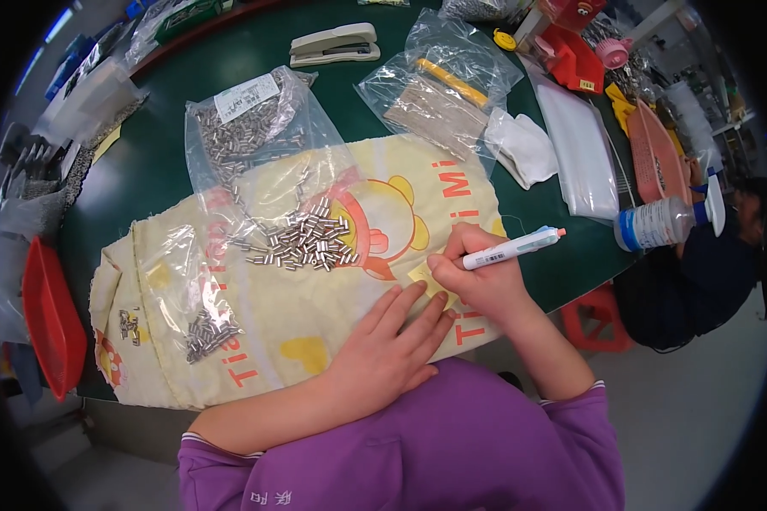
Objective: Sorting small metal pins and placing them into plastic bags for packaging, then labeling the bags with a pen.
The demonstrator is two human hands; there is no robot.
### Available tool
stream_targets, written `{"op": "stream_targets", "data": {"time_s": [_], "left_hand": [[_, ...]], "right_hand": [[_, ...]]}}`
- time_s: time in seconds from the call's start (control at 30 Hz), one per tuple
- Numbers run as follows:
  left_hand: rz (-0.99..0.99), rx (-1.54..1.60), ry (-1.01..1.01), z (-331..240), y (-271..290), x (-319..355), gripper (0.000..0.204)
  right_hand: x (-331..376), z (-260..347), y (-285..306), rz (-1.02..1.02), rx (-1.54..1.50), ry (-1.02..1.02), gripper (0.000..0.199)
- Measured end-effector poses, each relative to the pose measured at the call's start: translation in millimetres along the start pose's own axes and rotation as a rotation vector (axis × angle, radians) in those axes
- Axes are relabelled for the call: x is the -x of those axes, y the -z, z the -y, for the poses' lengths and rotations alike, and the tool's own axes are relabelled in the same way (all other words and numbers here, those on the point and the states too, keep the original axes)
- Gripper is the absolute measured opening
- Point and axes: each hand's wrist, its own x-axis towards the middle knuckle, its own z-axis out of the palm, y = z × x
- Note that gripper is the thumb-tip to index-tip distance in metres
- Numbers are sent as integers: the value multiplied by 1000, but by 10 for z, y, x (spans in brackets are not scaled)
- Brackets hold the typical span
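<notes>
My right hand (479, 277) grips a white pen (511, 249), its pinkish end pointing up and to the right. Under the pen's hidden tip lies a small yellow paper slip (421, 272), partly covered by my fingers. My left hand (392, 341) rests flat with its fingers stretched out, the fingertips on or beside the slip. Both hands are over a yellow printed cloth (298, 307). A loose pile of small silver metal cylinders (315, 238) lies on the cloth to the left of the pen, spilling from the mouth of a clear plastic bag (247, 119) with more inside.
Another clear bag (198, 289) holds some cylinders, and a few pieces (129, 327) lie farther left. A red tray (53, 319) is at the left edge. Behind are a stapler (335, 45), a bagged yellow tool (452, 82) and white gloves (520, 146). A pump bottle (656, 224) stands right.
</notes>
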Motion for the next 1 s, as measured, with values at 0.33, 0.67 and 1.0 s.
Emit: {"op": "stream_targets", "data": {"time_s": [0.33, 0.67, 1.0], "left_hand": [[-5, -21, -18, 0, -64, 24, 70], [-15, -41, -27, 12, -97, 28, 72], [-10, -39, -20, -3, -97, 48, 72]], "right_hand": [[33, 29, 16, -39, 55, -69, 28], [14, 30, -11, -59, 39, -22, 27], [41, -37, -10, -66, 31, 17, 27]]}}
